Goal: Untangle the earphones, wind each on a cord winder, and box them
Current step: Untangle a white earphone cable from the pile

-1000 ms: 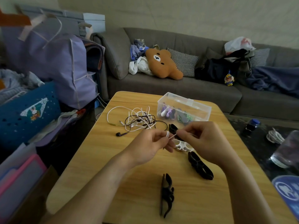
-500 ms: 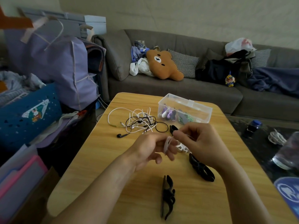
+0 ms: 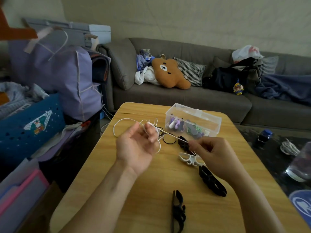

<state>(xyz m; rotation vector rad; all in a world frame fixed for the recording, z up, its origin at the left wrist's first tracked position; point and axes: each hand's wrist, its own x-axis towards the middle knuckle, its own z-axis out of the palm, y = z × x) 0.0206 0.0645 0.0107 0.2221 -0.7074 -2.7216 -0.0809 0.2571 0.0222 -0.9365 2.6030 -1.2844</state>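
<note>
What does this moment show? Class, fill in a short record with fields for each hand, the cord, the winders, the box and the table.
left hand: palm up, white cord looped around a raised finger
right hand: pinches the same cord
white cord: stretched taut between the hands
black earphone cord: loop lying on the table behind the hands
white winder: on the table, empty
black winders: three lying on the table, empty
clear box: lid closed, coloured items inside
table: wooden
</note>
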